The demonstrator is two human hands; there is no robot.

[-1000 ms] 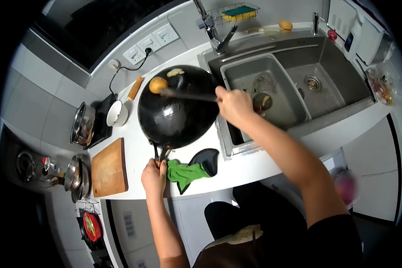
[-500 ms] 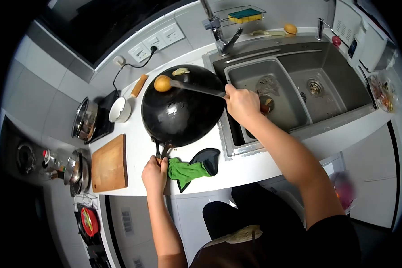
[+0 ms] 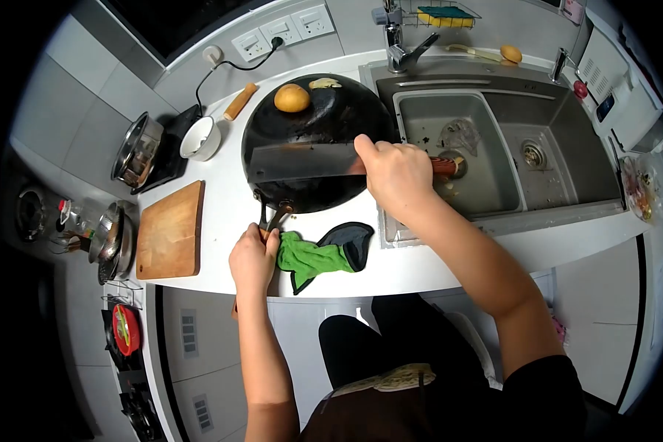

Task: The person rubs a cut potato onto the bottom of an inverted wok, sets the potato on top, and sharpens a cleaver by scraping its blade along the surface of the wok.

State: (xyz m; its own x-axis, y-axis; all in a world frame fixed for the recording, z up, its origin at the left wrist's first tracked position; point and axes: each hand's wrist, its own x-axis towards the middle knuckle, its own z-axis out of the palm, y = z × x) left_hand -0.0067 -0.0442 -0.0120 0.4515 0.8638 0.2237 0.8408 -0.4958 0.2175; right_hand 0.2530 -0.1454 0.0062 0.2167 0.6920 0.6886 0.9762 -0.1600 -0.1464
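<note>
My right hand [image 3: 398, 173] is closed around a cleaver [image 3: 306, 162], its broad blade lying crosswise over a black wok [image 3: 361, 114]. The red-brown end of its handle sticks out toward the sink. My left hand [image 3: 253, 259] grips the wok handle [image 3: 278, 216] at the near side; the fingers hide part of it. At the wok's far part are a yellowish potato [image 3: 292, 98] and a pale ginger-like piece [image 3: 325, 83]. Whether the blade touches the wok I cannot tell. A green and dark cloth [image 3: 313, 254] lies just right of my left hand.
To the right is a double sink [image 3: 497, 147] with a tap [image 3: 398, 48]. A wooden chopping board [image 3: 171, 232], white bowl [image 3: 200, 138] and glass-lidded pot [image 3: 138, 151] stand left. A wooden-handled tool [image 3: 241, 102] lies behind the wok; another potato [image 3: 510, 54] sits behind the sink.
The cleaver has moved away from the potato toward me and now lies flatter across the wok. My left hand still holds the handle. The whole view has shifted.
</note>
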